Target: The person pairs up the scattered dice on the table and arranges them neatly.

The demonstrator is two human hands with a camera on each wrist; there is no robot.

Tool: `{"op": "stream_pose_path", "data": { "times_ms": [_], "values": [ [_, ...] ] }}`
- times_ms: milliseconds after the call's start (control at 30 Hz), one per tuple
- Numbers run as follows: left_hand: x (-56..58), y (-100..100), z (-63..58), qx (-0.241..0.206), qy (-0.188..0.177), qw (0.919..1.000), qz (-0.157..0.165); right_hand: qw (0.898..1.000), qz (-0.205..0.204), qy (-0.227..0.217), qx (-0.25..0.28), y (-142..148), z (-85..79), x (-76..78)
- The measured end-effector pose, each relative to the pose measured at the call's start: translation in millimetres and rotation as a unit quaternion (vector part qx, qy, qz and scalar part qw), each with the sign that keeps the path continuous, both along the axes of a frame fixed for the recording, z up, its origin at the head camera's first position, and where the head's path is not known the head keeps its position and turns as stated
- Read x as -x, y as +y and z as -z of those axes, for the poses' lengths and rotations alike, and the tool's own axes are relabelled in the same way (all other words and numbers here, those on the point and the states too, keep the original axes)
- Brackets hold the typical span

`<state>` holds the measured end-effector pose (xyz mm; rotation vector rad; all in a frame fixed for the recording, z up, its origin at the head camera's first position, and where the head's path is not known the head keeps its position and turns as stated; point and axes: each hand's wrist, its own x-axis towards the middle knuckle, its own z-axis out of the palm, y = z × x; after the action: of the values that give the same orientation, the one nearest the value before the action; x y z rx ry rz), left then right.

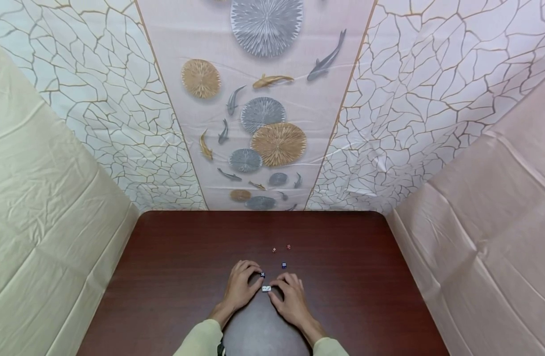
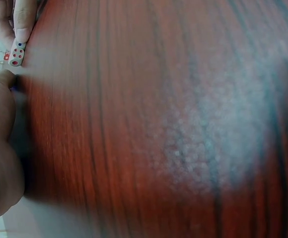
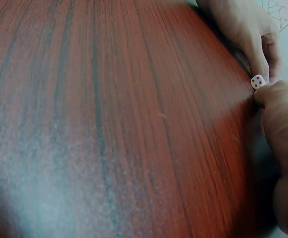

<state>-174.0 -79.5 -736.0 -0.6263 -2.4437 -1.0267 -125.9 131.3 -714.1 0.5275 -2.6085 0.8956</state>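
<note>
Two white dice [image 1: 266,289] sit side by side on the dark red-brown table, between the hands. My right hand [image 1: 292,299] pinches the right-hand one between thumb and index finger; in the left wrist view its thumb tip rests against the white dice [image 2: 18,52]. My left hand [image 1: 240,286] holds a dark blue die [image 1: 263,274] between index fingertip and thumb, just behind the white pair. In the right wrist view a white die [image 3: 257,82] shows a face of red dots beside the fingertips of both hands. A second blue die [image 1: 283,265] lies behind the right hand's fingers.
Farther back on the table [image 1: 174,277] lie two small red dice, a left one [image 1: 274,250] and a right one [image 1: 288,246]. Patterned cloth [image 1: 254,188] hangs behind the table's far edge, with plain cloth at both sides.
</note>
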Motion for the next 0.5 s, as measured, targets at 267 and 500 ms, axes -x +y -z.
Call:
{"op": "stream_pose_path", "data": {
  "times_ms": [267,500],
  "values": [
    [-1.6,-0.8,-7.5,-0.005,-0.031,0.9995,0.007,1.0,-0.001,0.008,-0.002,0.5,1.4,0.2],
    [-2.4,-1.5,-9.9,-0.008,-0.055,0.9984,0.009,1.0,-0.006,0.002,0.003,0.6,0.1,0.2]
  ]
}}
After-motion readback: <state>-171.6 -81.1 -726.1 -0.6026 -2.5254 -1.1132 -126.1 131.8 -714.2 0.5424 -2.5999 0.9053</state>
